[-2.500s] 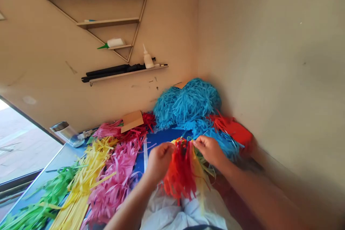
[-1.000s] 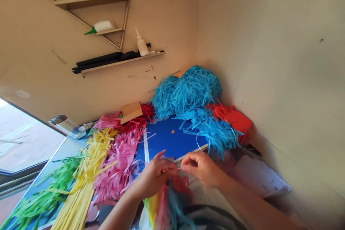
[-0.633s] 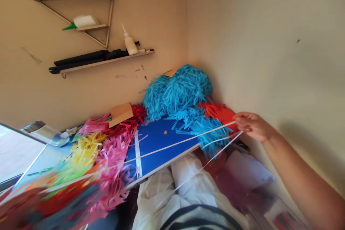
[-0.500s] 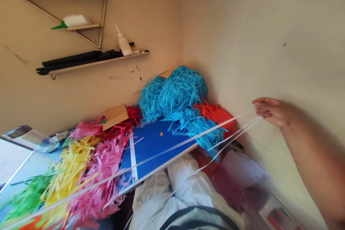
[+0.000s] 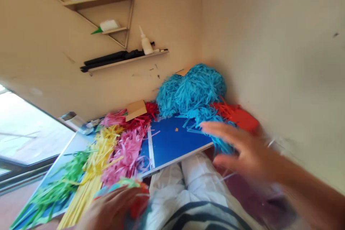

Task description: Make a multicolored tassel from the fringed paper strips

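My right hand [image 5: 242, 151], blurred by motion, hangs over the near right corner of the blue table [image 5: 172, 143] with its fingers stretched out to the left and nothing seen in them. Close to the bottom edge, my left hand [image 5: 113, 210] is closed around a bundle of coloured paper strips [image 5: 134, 194] in red, green and blue. Thin white strings [image 5: 229, 176] trail below my right hand over my white-trousered lap [image 5: 194, 187].
Piles of fringed paper cover the table: green [image 5: 56, 183], yellow [image 5: 94, 158], pink [image 5: 126, 151], red [image 5: 237, 115] and a big blue heap [image 5: 194, 90] in the corner. A cardboard piece [image 5: 136, 109] and a glass jar [image 5: 72, 120] lie at the back. A wall shelf holds a glue bottle [image 5: 146, 45].
My right hand, which had pulled the white strings out to the right, has swung back over the table edge with fingers spread. My left hand with the bundle has come back into view.
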The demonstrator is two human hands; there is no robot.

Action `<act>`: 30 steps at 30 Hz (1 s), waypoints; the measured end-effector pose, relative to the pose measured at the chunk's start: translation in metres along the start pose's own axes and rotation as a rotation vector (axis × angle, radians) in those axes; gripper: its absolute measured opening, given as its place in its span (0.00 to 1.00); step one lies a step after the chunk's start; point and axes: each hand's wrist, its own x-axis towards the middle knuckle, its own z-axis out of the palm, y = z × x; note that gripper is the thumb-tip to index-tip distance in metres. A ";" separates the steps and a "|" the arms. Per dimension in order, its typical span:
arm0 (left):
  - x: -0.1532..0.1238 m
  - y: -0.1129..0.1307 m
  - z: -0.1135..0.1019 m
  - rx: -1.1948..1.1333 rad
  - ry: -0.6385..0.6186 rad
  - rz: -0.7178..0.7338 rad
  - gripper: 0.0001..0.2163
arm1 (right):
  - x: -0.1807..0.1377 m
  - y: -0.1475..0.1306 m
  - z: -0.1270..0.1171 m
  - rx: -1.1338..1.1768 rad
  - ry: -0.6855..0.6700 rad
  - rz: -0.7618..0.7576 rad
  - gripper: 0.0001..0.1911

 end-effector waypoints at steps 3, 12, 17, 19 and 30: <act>0.024 0.029 0.008 0.123 0.049 0.205 0.12 | 0.016 -0.042 0.082 0.249 -0.323 -0.077 0.43; 0.048 0.025 0.026 -0.005 0.121 0.023 0.09 | 0.035 0.002 0.137 0.485 -0.273 0.192 0.10; 0.071 0.034 0.047 -0.343 0.166 -0.193 0.12 | 0.029 0.007 0.149 0.691 -0.184 0.184 0.45; 0.086 0.040 0.058 -0.488 0.229 -0.266 0.14 | 0.029 0.006 0.164 0.794 -0.217 0.154 0.49; 0.100 0.047 0.136 -1.498 0.156 -0.415 0.50 | 0.021 0.030 0.177 1.050 0.109 0.495 0.23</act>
